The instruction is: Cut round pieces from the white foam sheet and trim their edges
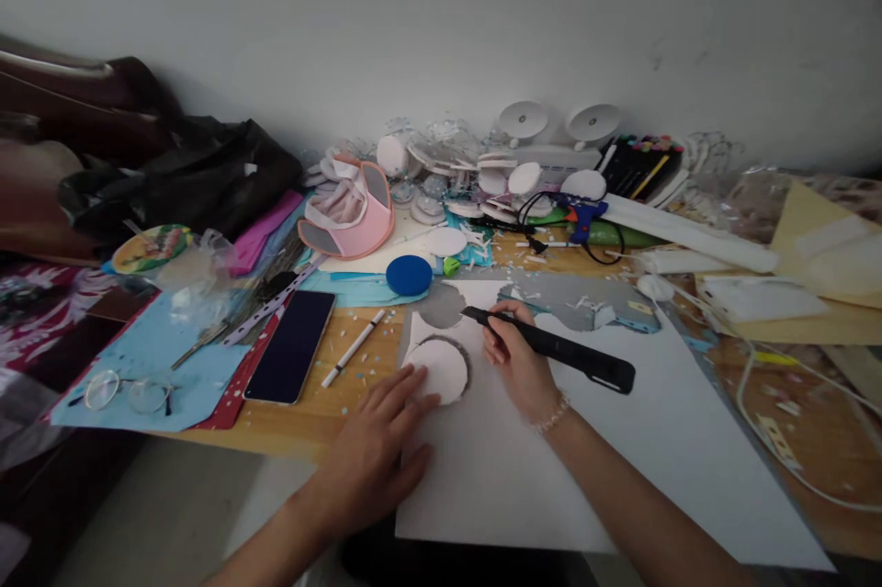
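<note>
A large white foam board (524, 468) lies in front of me, with rounded bites cut from its far edge. On its left part is a white disc (439, 370) with a dark gap along its rim. My left hand (386, 431) rests with fingers stretched out, the fingertips on the disc and board. In my right hand (514, 353) is a black utility knife (558, 346), its tip pointing left, just above the board beyond the disc. Beyond the cut edge sits a blue round lid (409, 276).
Left of the board lie a white marker (354, 348), a phone (290, 346) and glasses (128, 391). A pink visor cap (358, 215), white discs (446, 242) and a blue glue gun (585, 218) crowd the back. A white cable (748, 394) runs along the right.
</note>
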`<state>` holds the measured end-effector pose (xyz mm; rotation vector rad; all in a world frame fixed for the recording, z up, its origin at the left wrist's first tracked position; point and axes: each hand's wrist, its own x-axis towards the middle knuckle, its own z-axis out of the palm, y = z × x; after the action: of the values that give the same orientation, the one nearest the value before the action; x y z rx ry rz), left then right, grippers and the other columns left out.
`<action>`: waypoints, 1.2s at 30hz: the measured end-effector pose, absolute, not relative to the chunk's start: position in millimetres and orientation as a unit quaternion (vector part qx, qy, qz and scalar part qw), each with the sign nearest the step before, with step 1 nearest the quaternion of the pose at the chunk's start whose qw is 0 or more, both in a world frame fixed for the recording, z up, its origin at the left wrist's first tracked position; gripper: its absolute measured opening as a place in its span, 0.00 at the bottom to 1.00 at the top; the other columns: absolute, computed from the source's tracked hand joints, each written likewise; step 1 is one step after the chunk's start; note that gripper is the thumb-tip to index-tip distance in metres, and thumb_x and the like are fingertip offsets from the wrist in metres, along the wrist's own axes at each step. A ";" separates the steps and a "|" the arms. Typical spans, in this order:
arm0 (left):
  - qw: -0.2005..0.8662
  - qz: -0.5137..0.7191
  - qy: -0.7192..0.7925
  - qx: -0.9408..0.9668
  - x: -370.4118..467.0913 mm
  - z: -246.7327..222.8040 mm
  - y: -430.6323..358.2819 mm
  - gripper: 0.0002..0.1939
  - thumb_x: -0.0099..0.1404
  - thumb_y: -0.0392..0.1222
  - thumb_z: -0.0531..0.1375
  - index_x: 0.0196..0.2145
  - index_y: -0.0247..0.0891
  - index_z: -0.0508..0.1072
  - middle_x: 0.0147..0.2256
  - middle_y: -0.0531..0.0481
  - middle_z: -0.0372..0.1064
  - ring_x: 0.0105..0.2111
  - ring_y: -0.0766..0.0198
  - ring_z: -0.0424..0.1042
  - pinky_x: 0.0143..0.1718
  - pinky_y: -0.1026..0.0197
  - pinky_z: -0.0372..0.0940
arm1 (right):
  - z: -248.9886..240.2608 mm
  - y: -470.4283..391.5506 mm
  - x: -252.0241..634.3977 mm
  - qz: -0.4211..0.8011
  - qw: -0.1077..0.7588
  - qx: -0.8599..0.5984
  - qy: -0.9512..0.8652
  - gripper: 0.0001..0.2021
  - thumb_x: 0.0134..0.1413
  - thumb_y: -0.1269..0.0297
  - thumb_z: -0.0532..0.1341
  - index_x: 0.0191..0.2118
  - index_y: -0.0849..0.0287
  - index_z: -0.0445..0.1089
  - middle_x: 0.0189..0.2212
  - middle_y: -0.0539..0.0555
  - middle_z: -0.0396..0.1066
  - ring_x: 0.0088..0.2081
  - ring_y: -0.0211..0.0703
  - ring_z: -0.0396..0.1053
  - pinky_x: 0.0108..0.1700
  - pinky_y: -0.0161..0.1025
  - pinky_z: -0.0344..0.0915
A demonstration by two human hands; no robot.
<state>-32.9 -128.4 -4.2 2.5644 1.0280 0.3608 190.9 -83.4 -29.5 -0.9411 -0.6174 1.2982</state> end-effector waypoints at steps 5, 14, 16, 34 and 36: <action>0.107 0.146 0.448 0.876 1.6 -17.3 -120.7 0.32 0.60 0.48 0.62 0.58 0.34 0.59 0.62 0.31 0.53 0.62 0.40 0.53 0.57 0.37 0.59 | -29.5 -84.3 189.4 0.572 0.643 -0.421 -0.287 0.07 0.50 0.65 0.63 0.35 0.54 0.63 0.16 0.41 0.60 0.16 0.29 0.51 0.21 0.28 0.53; 0.060 0.080 0.363 0.927 -5.4 -22.8 -109.9 0.24 0.66 0.40 0.56 0.58 0.30 0.60 0.62 0.25 0.51 0.64 0.38 0.48 0.58 0.36 0.56 | -29.9 -77.9 194.2 0.589 0.655 -0.398 -0.254 0.07 0.50 0.65 0.61 0.33 0.54 0.61 0.15 0.40 0.56 0.14 0.28 0.47 0.19 0.28 0.49; 0.089 0.076 0.318 0.941 -18.6 -19.7 -110.6 0.25 0.68 0.40 0.54 0.61 0.33 0.57 0.64 0.29 0.48 0.65 0.43 0.44 0.61 0.37 0.52 | -29.8 -77.5 194.1 0.592 0.653 -0.397 -0.255 0.07 0.50 0.65 0.62 0.33 0.55 0.61 0.15 0.40 0.57 0.14 0.28 0.47 0.19 0.29 0.49; 0.709 0.500 0.433 0.246 -24.9 24.3 -100.6 0.20 0.56 0.36 0.64 0.47 0.38 0.70 0.35 0.50 0.68 0.29 0.68 0.66 0.30 0.68 0.63 | -29.7 -75.2 187.0 0.537 0.606 -0.478 -0.340 0.09 0.49 0.60 0.61 0.34 0.54 0.61 0.16 0.40 0.59 0.15 0.31 0.51 0.18 0.30 0.50; 0.777 0.480 0.371 0.167 -24.0 28.8 -100.4 0.20 0.54 0.32 0.62 0.46 0.33 0.69 0.33 0.49 0.65 0.29 0.68 0.64 0.32 0.66 0.64 | -29.4 -75.3 186.0 0.529 0.595 -0.488 -0.358 0.09 0.50 0.59 0.61 0.35 0.54 0.61 0.17 0.40 0.59 0.16 0.31 0.52 0.19 0.30 0.51</action>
<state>-24.0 -100.4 28.8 0.3606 0.8034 1.0392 186.0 -75.3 -29.4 -1.1338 -0.8325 1.2281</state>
